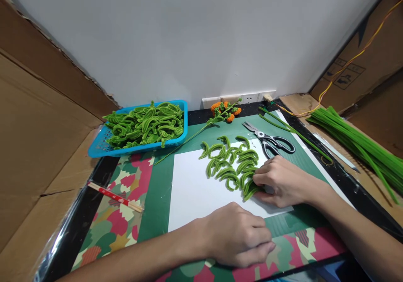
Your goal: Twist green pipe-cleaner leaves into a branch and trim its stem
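Note:
Several curled green pipe-cleaner pieces [222, 164] lie grouped on a white paper sheet [192, 198]. My right hand [278, 181] is at the right side of the group, its fingers closed on a curled piece there; the fingertips are partly hidden. Nearer the front edge, my left hand [241, 236] rests in a loose fist, apart from the pieces, with nothing visible in it. Just beyond the right hand lie open-bladed scissors [267, 138] with black and grey handles.
A blue basket [185, 122] heaped with green pieces stands at the back left. An orange-flowered stem [225, 112] lies beside it. Chopsticks in a red wrapper [115, 197] are on the left. Long green pipe cleaners [355, 141] lie right, near a yellow-red wire [343, 68].

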Motion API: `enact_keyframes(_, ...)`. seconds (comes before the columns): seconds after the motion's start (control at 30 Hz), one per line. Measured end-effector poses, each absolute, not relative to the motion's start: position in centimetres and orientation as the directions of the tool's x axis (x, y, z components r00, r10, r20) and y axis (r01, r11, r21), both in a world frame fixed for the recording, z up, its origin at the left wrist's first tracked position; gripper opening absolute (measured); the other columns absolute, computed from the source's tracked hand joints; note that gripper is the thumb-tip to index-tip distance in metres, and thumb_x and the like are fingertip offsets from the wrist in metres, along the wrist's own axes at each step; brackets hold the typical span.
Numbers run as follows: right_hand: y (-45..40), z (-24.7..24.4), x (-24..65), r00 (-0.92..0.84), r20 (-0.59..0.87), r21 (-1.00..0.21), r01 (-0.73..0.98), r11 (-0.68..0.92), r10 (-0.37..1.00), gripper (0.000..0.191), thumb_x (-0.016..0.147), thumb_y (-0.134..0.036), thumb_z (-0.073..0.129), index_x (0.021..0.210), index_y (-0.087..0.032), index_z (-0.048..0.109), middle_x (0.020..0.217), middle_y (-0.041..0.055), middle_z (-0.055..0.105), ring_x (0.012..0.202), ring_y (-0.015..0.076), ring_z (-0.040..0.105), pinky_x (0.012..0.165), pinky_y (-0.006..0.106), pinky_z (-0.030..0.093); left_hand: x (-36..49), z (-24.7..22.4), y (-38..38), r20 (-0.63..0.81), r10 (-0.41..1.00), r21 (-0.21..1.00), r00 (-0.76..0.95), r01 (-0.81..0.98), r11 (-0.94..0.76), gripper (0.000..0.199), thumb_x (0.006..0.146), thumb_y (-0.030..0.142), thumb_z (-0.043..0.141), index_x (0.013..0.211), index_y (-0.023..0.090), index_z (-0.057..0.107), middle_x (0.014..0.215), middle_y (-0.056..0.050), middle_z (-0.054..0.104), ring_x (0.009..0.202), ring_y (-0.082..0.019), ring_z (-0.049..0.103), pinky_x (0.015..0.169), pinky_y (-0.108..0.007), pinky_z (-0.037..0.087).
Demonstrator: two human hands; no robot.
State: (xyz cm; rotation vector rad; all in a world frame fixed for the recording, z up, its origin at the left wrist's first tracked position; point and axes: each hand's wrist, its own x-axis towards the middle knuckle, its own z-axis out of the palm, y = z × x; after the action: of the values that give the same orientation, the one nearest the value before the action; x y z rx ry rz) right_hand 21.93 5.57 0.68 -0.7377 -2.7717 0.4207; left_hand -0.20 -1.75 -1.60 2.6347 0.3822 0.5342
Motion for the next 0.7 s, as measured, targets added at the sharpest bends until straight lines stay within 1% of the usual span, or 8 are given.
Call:
enact_keyframes(0.1,5.69,0.68,21.97,-0.843,0.169,-0.344,0.435,0.832,0.511,0.035,0.089,-0.029,0.074,0.064,-0.020,0.050,0.061,-0.0019,0.059,0.053,0.0110,0.039,0.058,0.033,0.018,-0.20,-1.55,-1.75,0.307,0.347,0.457,0.886,0.183,-0.871,0.030,0.102,0.027,0.059,0.073,0.020,0.061,0.066,0.001,0.062,0.055,-0.014,0.057,0.045,-0.035,0.033)
enact_keyframes(0.17,5.67,0.80,21.94,-0.842,0.167,-0.350,0.436,0.829,0.513,0.034,0.091,-0.031,0.074,0.067,-0.020,0.052,0.063,-0.0020,0.060,0.054,0.0112,0.041,0.058,0.033,0.019,-0.19,-1.51,-1.76,0.309,0.347,0.459,0.885,0.181,-0.870,0.029,0.101,0.027,0.060,0.073,0.020,0.061,0.066,0.001,0.062,0.055,-0.014,0.057,0.045,-0.034,0.032)
enact_keyframes(0.3,5.53,0.98,21.76,-0.838,0.166,-0.368,0.437,0.821,0.520,0.023,0.092,-0.025,0.071,0.075,-0.020,0.058,0.067,-0.0023,0.062,0.056,0.0114,0.043,0.058,0.032,0.020,-0.21,-1.47,-1.76,0.296,0.347,0.457,0.890,0.187,-0.870,0.029,0.101,0.027,0.062,0.073,0.020,0.060,0.067,0.001,0.063,0.056,-0.014,0.058,0.045,-0.034,0.031)
enact_keyframes(0.43,5.43,0.88,21.54,-0.842,0.156,-0.374,0.434,0.820,0.516,0.018,0.091,-0.020,0.069,0.076,-0.020,0.060,0.066,-0.0028,0.061,0.056,0.0113,0.044,0.058,0.031,0.021,-0.24,-1.51,-1.76,0.295,0.341,0.448,0.893,0.186,-0.874,0.029,0.101,0.028,0.062,0.073,0.020,0.060,0.067,0.000,0.063,0.056,-0.014,0.058,0.046,-0.033,0.032)
enact_keyframes(0.53,5.34,0.93,21.45,-0.846,0.150,-0.404,0.419,0.813,0.511,0.013,0.090,-0.018,0.068,0.079,-0.021,0.061,0.067,-0.0029,0.062,0.056,0.0114,0.046,0.058,0.031,0.022,-0.25,-1.53,-1.78,0.300,0.345,0.452,0.889,0.186,-0.872,0.030,0.101,0.028,0.060,0.073,0.020,0.060,0.067,0.001,0.063,0.056,-0.014,0.058,0.045,-0.035,0.034)
enact_keyframes(0.7,5.20,1.43,21.51,-0.847,0.128,-0.451,0.414,0.791,0.516,0.017,0.083,-0.013,0.070,0.074,-0.021,0.059,0.064,-0.0041,0.060,0.055,0.0108,0.046,0.057,0.030,0.022,-0.24,-1.47,-1.83,0.296,0.357,0.447,0.886,0.202,-0.871,0.030,0.102,0.029,0.059,0.073,0.020,0.061,0.066,0.001,0.063,0.055,-0.014,0.057,0.044,-0.035,0.032)
